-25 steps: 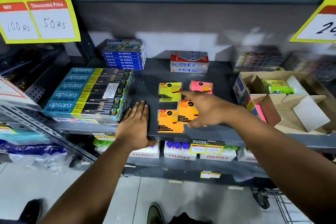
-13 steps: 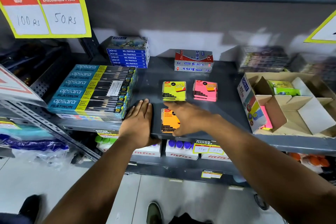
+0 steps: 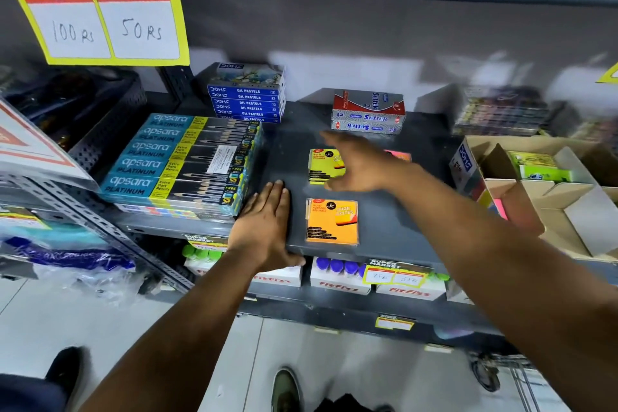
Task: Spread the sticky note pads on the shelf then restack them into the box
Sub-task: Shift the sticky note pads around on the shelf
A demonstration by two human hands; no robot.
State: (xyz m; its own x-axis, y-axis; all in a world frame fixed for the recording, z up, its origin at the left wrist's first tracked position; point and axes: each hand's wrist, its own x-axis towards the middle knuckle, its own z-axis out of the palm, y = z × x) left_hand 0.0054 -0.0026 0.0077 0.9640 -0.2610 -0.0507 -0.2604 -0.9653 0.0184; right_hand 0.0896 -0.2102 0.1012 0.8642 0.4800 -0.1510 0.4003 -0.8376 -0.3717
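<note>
An orange sticky note pad (image 3: 331, 221) lies flat near the front edge of the dark grey shelf (image 3: 394, 224). Behind it lies a yellow pad (image 3: 320, 165), partly under my right hand (image 3: 359, 162), which hovers over it with fingers spread and nothing held. A pink pad (image 3: 399, 155) shows just beyond that hand, mostly hidden. My left hand (image 3: 267, 227) rests flat on the shelf's front edge, left of the orange pad. The open cardboard box (image 3: 548, 204) sits at the right, with green pads (image 3: 538, 169) and a pink pad (image 3: 500, 208) in it.
Stacked Apsara pencil boxes (image 3: 180, 160) fill the shelf's left side, close to my left hand. Oil pastel boxes (image 3: 247, 95) and a Siftek box (image 3: 368, 112) stand at the back. Fitfizz boxes (image 3: 339, 279) sit on the lower shelf.
My right hand lifted off the orange pad and moved back over the yellow pad. The orange pads now lie as one stack near the front edge. My left hand stayed put.
</note>
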